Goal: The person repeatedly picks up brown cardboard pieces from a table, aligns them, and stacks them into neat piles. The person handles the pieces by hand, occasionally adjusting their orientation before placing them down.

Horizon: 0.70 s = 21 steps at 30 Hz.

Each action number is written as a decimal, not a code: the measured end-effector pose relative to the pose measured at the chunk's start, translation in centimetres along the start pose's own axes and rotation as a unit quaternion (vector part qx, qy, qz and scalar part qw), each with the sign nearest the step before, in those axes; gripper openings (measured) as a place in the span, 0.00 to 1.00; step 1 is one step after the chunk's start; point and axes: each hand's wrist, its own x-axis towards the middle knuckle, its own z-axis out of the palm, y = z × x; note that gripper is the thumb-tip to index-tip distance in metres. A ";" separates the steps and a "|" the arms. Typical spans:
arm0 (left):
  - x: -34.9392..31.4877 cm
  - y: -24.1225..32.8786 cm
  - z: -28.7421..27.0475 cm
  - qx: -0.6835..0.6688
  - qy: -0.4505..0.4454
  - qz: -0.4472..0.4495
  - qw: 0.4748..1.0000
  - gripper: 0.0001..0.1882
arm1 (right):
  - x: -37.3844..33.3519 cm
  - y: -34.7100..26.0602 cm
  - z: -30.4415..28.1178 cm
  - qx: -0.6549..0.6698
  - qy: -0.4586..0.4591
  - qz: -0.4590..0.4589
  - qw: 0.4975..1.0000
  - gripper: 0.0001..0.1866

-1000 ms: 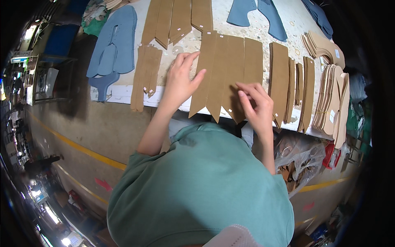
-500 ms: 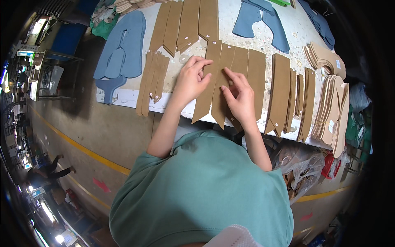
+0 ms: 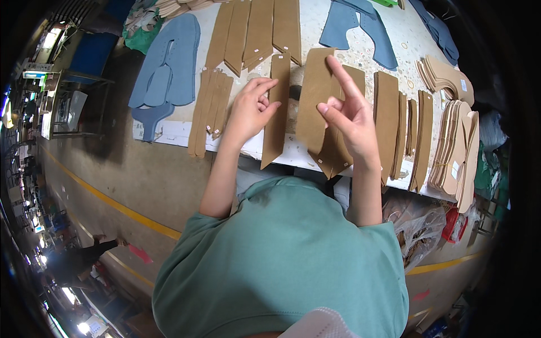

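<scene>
My left hand rests at the left edge of a brown pointed strip, its thumb and fingertips touching the strip, fingers bent and apart. Between my right hand's thumb and fingers is a wider brown cut piece, raised off the table and slightly blurred. My index finger reaches up to its top corner, and the fingers behind it are partly hidden. Under and beside my right hand lie more brown panels with small white labels, overlapping at their pointed ends.
The speckled white table carries stacks of brown strips on the left and more on the right. Blue cut pieces lie at the far left. Tan stacks line the right end. A plastic bag is below the edge.
My right hand has moved up and right, lifting a brown piece away from the strip by my left hand. A gap now shows between them. My left hand has barely moved.
</scene>
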 end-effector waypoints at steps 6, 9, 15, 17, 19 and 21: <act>-0.3 -0.4 0.3 -0.015 0.020 0.025 0.999 0.24 | -1.8 4.3 1.0 -0.200 0.038 0.137 0.969 0.30; -0.4 -0.7 0.4 -0.040 0.018 0.013 0.999 0.24 | -3.3 5.6 1.9 -0.252 0.078 0.080 0.961 0.31; -0.8 -0.5 0.2 -0.079 -0.013 0.011 0.997 0.25 | -3.7 5.3 1.6 -0.088 0.092 0.139 0.982 0.32; -0.8 -0.5 0.2 -0.068 -0.013 0.014 0.998 0.25 | -4.1 5.0 1.5 -0.156 0.067 0.135 0.976 0.32; -0.7 -0.5 0.3 -0.068 -0.012 0.018 0.997 0.25 | -4.5 4.9 1.7 -0.210 0.061 0.119 0.969 0.32; -0.5 -0.5 0.5 -0.078 -0.008 0.021 0.997 0.25 | -4.8 5.1 2.3 -0.253 0.074 0.102 0.959 0.31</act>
